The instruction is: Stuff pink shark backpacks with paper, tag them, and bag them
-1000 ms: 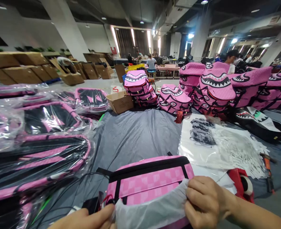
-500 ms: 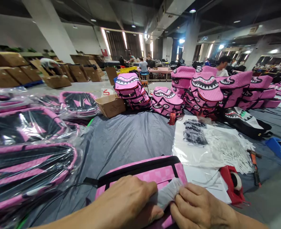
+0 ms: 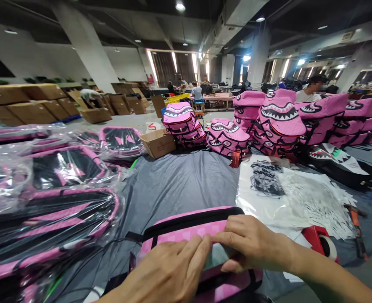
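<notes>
A pink checkered backpack [image 3: 186, 231] with black trim lies in front of me on the grey cloth. My left hand [image 3: 173, 263] is closed on the near edge of its pocket, fingers together and thumb hidden. From the other side my right hand [image 3: 251, 244] grips that same edge, fingers on top and thumb underneath. A pale, greyish-green lining or sheet [image 3: 217, 254] shows in the gap between the hands; which of these it is, I cannot tell.
Plastic-wrapped pink bags [image 3: 69, 219] pile up on the left. Shark-mouth backpacks [image 3: 280, 118] stand behind, beside an open carton [image 3: 157, 142]. On the right are white tags [image 3: 318, 202], a red tape dispenser [image 3: 316, 240] and a hammer [image 3: 357, 231]. A person [image 3: 312, 90] is at the back right.
My right hand has moved up over the pocket edge. My left fingers have straightened and lie closer to it. Less of the pale material shows, and the view has turned left.
</notes>
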`<state>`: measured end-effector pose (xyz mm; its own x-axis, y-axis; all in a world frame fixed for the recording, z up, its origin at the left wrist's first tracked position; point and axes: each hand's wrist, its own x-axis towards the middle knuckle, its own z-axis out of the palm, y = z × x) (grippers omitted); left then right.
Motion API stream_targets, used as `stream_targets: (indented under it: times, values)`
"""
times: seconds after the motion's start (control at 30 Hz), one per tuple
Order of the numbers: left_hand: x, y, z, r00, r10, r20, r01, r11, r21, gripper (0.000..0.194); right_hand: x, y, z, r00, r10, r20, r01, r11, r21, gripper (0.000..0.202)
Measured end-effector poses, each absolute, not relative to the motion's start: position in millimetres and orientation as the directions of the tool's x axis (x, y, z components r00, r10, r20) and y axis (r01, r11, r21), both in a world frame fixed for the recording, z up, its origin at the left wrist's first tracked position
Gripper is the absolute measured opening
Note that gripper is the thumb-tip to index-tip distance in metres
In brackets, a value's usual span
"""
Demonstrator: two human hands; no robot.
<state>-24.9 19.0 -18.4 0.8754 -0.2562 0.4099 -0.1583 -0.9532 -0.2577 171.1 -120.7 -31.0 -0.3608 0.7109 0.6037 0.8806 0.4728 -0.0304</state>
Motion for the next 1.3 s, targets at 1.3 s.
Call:
stream_targets:
  times: [1.3]
  values:
    - [37,23,9,0.946,0.047,-0.32,0.291,0.311,0.905,0.053,231,-76,-42,-0.441,0.369,0.818,0.86,0.435,0.268,0.032]
